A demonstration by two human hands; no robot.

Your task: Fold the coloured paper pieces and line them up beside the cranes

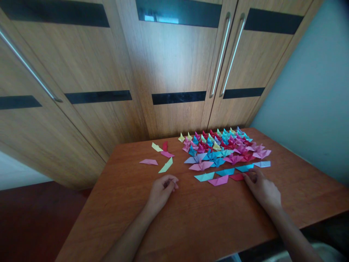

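My right hand [263,191] has its thumb and fingers closed at the right end of a red folded paper strip [236,177], which lies on the table. Beside that strip are a pink folded paper [218,180], a light turquoise one [204,177], two blue ones [225,172] and a pale lavender one [262,164]. My left hand [161,190] rests on the wood with fingers curled in, and nothing shows in it. Just beyond it lies a pale green folded paper [166,165]. Rows of folded paper cranes [201,166] in several colours stand behind the strips.
More folded papers lie at the left: pink [148,162], magenta [167,154], yellow [156,147] and red [165,146]. The brown wooden table [191,222] meets a wooden cupboard [174,62] with metal handles. A pale wall [308,109] rises on the right.
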